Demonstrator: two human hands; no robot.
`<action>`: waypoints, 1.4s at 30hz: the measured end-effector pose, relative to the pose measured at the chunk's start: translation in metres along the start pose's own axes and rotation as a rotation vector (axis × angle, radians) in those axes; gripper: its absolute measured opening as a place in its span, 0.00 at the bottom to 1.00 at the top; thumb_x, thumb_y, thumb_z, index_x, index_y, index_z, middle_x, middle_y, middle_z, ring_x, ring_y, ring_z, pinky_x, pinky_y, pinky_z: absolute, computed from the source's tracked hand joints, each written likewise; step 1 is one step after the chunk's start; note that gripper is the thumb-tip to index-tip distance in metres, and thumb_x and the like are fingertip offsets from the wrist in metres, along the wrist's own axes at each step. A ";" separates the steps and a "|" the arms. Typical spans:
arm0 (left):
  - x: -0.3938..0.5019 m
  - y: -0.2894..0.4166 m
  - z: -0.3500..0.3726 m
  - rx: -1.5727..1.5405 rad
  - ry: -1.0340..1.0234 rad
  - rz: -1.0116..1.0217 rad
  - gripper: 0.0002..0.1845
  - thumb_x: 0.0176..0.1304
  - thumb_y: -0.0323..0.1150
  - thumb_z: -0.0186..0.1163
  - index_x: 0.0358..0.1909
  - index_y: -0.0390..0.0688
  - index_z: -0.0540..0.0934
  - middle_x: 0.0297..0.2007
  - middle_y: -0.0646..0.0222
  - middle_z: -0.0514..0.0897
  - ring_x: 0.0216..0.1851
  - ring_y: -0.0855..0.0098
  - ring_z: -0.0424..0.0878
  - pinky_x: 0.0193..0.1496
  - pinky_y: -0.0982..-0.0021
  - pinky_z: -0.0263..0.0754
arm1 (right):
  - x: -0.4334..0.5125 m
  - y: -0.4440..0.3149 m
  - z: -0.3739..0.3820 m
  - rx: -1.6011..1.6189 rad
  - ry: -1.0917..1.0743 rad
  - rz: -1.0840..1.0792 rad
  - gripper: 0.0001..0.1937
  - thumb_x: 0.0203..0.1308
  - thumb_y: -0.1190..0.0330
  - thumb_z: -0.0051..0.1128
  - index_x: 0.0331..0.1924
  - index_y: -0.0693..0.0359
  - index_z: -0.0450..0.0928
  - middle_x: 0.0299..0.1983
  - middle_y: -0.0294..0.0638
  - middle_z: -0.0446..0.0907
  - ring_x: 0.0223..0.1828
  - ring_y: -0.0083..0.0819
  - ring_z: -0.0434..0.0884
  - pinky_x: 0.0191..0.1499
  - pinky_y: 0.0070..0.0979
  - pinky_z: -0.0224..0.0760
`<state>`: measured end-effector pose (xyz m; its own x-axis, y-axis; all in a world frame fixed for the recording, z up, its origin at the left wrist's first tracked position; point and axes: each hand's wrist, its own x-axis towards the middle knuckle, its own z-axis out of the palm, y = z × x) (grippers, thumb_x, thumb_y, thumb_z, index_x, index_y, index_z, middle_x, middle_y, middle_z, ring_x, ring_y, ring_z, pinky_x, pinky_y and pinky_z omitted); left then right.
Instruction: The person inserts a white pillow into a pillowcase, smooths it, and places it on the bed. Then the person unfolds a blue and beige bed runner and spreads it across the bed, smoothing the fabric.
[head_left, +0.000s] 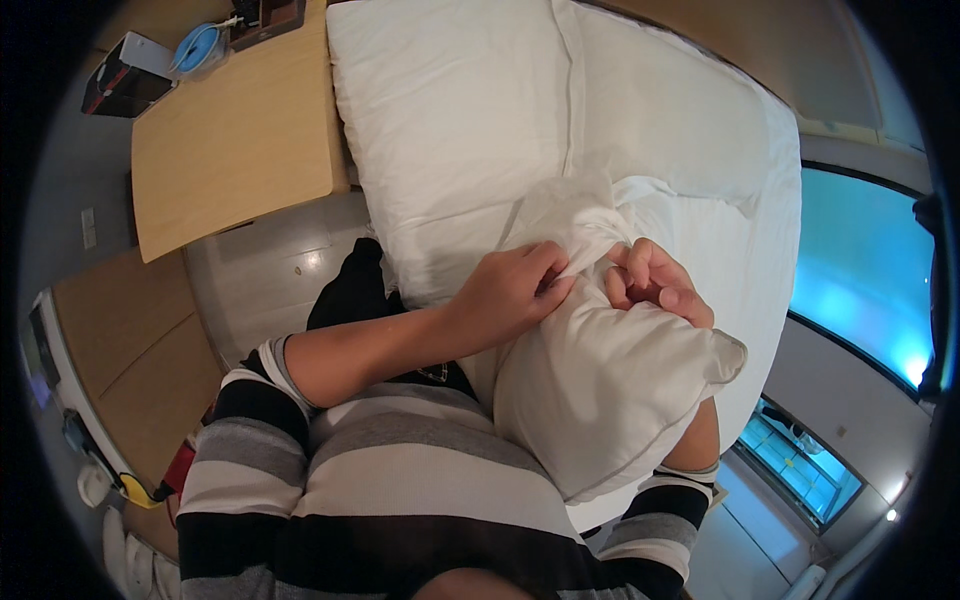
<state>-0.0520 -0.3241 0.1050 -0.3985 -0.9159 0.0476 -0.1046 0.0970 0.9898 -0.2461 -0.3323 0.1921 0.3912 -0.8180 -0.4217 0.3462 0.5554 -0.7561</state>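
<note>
A plump white pillow (600, 397) with a piped edge leans against my striped shirt, one corner pointing right. From its upper end, loose white cloth (592, 217), apparently its cover, bunches up over the bed. My left hand (517, 289) pinches this cloth between thumb and fingers. My right forearm passes beneath the pillow, and my right hand (656, 281) curls over its far side. The right fingers hook into the gathered cloth, with the fingertips partly hidden in folds.
Before me is a bed with white bedding (450, 172) and another white pillow (667, 112). A wooden desk (240, 135) at the left holds a box (131, 79) and a blue-lidded container (199, 49). A blue-lit glass panel (855, 262) is at the right.
</note>
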 end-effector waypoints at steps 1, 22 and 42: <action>0.002 -0.002 0.001 0.013 0.010 0.026 0.06 0.63 0.31 0.60 0.34 0.39 0.75 0.25 0.59 0.79 0.24 0.65 0.77 0.30 0.67 0.72 | 0.001 0.000 0.000 -0.014 -0.001 0.015 0.18 0.51 0.58 0.58 0.31 0.62 0.63 0.32 0.41 0.65 0.27 0.26 0.62 0.33 0.19 0.55; -0.023 0.069 -0.033 -0.194 -0.206 -0.267 0.10 0.65 0.33 0.61 0.38 0.37 0.75 0.24 0.71 0.74 0.24 0.84 0.67 0.27 0.75 0.65 | -0.006 0.044 0.042 -1.907 0.323 -0.495 0.24 0.35 0.75 0.61 0.45 0.62 0.78 0.42 0.42 0.77 0.44 0.41 0.75 0.47 0.32 0.66; -0.014 0.051 -0.042 0.199 -0.077 -0.223 0.12 0.57 0.29 0.62 0.42 0.37 0.77 0.30 0.57 0.82 0.28 0.63 0.80 0.33 0.66 0.75 | -0.106 0.054 0.085 -1.485 0.133 -0.205 0.39 0.36 0.66 0.71 0.63 0.46 0.73 0.70 0.45 0.63 0.72 0.53 0.57 0.70 0.53 0.43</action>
<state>-0.0132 -0.3224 0.1603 -0.4129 -0.8916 -0.1859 -0.3710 -0.0217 0.9284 -0.1967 -0.2032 0.2383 0.3380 -0.9130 -0.2282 -0.8026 -0.1530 -0.5766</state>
